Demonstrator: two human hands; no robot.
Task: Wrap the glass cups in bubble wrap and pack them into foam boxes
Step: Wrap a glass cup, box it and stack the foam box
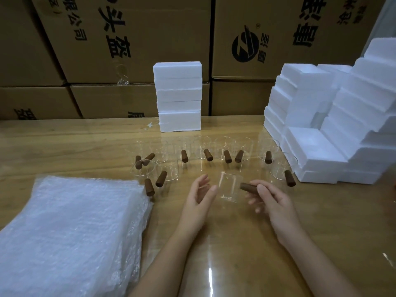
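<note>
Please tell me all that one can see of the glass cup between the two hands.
The cup is clear glass, cylindrical, empty, unwrapped, mouth up, near the middle of the table. A brown wood-like handle sticks out from its right side; the right hand grips it. The open left hand is close beside its left wall; contact is unclear.

Wooden table [64, 142] parked against a wall of boxes

The table is glossy, light wood grain, with a bright streak of glare [211, 277] near its front edge. Right behind the table, brown cardboard cartons [150, 39] with black printed characters are stacked up past the top of the view.
</note>
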